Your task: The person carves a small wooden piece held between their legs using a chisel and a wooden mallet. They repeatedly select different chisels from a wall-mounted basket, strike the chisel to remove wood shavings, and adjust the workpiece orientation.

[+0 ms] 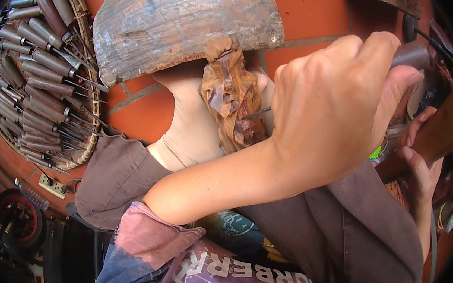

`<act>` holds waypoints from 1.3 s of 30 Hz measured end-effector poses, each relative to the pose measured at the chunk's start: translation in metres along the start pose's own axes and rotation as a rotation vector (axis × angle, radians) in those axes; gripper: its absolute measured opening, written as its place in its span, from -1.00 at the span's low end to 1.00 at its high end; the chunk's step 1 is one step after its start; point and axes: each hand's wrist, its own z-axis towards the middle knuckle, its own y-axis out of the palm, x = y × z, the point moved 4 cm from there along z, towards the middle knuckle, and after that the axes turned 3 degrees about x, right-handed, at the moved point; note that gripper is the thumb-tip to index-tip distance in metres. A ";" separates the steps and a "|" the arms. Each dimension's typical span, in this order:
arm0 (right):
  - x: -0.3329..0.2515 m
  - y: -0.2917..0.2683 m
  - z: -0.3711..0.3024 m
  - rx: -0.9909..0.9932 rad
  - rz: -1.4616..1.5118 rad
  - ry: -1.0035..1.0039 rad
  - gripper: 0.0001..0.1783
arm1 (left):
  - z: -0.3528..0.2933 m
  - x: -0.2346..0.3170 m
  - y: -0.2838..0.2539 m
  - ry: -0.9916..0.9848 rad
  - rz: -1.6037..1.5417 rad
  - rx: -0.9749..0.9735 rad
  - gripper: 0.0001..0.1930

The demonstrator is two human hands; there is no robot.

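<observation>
- The left hand [333, 105] is closed in a fist round a chisel [411, 56], the handle's end poking out above the thumb.
- The thin blade comes out on the fist's other side, and its tip meets the carving [230, 101].
- That carving, a knobbly piece of brown wood, stands between the bare feet [190, 124], its top end by the edge of a weathered board [189, 23].
- Over on the right, the right hand [420, 160] is wrapped about a thick wooden club [446, 122], well apart from the carving.
- A round basket [95, 123] on the left is crowded with more chisels [47, 80], wooden handles mostly outward.
- Below the basket I see a socket strip [52, 186], a clear bottle [31, 195] and a wheel [20, 220].
- Under the board and feet is red tiled floor [131, 116].
</observation>
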 end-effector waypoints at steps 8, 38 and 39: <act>0.002 -0.023 -0.016 0.128 -0.310 0.029 -0.26 | -0.006 0.004 0.006 0.210 0.239 0.061 -0.74; -0.012 -0.023 -0.012 -0.214 -0.396 -0.033 -0.41 | -0.072 0.063 -0.015 0.481 -0.054 -0.748 -0.59; -0.014 -0.022 -0.013 -0.267 -0.443 -0.087 -0.42 | -0.070 0.063 -0.020 0.497 -0.082 -0.815 -0.59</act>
